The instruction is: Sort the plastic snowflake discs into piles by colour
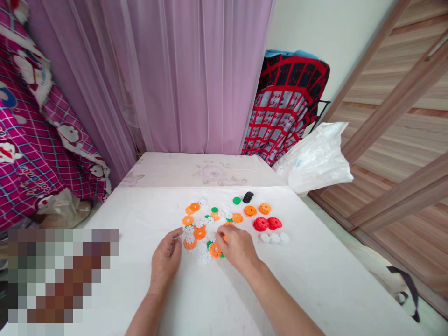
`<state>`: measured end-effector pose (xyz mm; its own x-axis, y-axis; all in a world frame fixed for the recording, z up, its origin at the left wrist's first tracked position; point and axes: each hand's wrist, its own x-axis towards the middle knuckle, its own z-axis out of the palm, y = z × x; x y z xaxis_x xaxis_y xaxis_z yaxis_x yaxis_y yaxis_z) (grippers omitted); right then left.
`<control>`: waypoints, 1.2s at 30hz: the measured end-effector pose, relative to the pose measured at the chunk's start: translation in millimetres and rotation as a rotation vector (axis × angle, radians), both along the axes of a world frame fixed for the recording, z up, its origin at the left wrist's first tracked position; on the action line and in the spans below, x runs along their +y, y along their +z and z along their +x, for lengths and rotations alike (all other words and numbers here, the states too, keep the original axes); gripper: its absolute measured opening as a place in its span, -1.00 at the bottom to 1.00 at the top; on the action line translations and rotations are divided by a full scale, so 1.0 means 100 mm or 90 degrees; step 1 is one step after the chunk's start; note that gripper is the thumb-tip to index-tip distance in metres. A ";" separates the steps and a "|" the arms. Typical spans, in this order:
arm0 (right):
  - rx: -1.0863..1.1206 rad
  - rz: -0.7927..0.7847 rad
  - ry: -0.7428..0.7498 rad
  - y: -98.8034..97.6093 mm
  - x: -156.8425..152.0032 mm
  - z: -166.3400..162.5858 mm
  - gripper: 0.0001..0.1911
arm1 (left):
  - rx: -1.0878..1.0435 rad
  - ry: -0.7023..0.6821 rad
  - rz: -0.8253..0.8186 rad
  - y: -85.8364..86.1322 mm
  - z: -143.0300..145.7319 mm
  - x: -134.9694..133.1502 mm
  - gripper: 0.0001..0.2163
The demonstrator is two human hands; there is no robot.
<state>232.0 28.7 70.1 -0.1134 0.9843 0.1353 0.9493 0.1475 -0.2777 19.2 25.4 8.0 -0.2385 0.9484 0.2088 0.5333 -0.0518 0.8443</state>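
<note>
Flat plastic snowflake discs with notched rims lie mixed across the middle of the table: orange discs (199,232), white discs (205,254) and a few green discs (214,210). At the left edge of this spread is my left hand (167,255), its fingers loosely bent, thumb apart, nothing visible in it. My right hand (240,246) reaches into the spread from the right, over an orange disc (216,250). Its thumb and fingers are pinched together; what they hold is hidden or too small to make out.
Sorted by colour at the right lie black discs (248,197), a green disc (237,200), orange piles (265,208), red piles (261,224) and white piles (275,238). A white plastic bag (315,156) hangs by the right edge of the table (115,275). Purple curtains (196,74) stand behind.
</note>
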 end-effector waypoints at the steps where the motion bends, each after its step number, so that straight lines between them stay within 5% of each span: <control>1: 0.033 0.012 0.011 -0.09 -0.14 0.00 -0.79 | -0.001 0.000 0.002 0.00 0.00 0.01 -0.67; 6: 0.135 0.096 0.049 -0.41 -0.59 0.13 -0.78 | 0.004 -0.001 -0.003 0.01 -0.01 0.03 -0.67; 12: 0.219 0.115 0.034 -0.56 -0.74 0.21 -0.77 | 0.024 -0.007 0.022 0.01 -0.02 0.03 -0.69; 28: 0.179 0.092 -0.029 -0.55 -0.70 0.22 -0.78 | 0.154 -0.045 0.055 -0.04 0.04 -0.43 -0.72; 36: 0.095 0.100 -0.025 -0.58 -0.64 0.19 -0.67 | 0.275 -0.155 0.131 -0.03 0.16 -0.46 -0.68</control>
